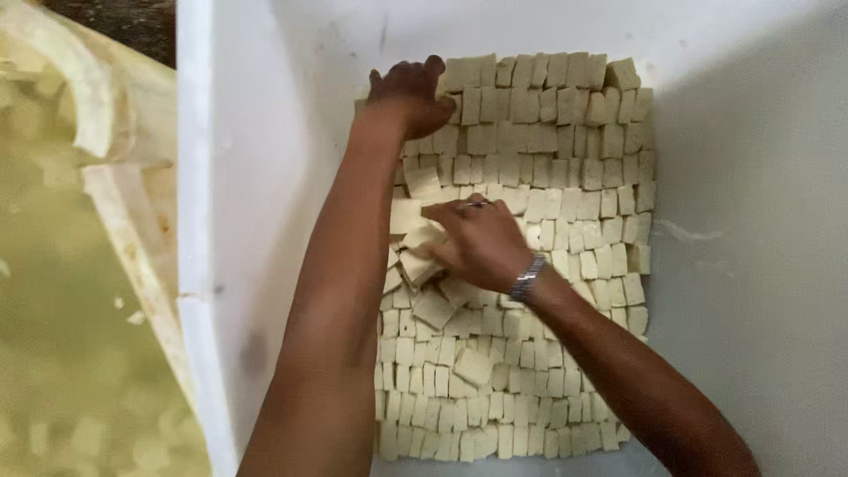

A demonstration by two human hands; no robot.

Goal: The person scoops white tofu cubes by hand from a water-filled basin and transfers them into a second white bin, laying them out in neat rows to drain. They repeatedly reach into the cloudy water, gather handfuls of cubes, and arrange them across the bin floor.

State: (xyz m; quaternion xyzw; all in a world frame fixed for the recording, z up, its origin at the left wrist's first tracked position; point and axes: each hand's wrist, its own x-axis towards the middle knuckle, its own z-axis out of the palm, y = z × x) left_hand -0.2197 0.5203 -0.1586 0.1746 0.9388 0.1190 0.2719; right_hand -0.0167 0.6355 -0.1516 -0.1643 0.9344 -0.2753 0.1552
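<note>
Both elbows cut off below, blurred tub (pale yellow liquid), cubes hidden under right hand

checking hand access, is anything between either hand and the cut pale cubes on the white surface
Nothing visible. The left hand rests directly on the cubes at the block's far corner, and the right hand is already gripping loose cubes at its left edge.

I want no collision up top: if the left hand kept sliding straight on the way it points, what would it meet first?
The left hand points toward the far white wall of the tray. Only a narrow bare strip seems to lie between, so it would probably meet that wall first; the top-row cubes sit beside its fingers.
</note>
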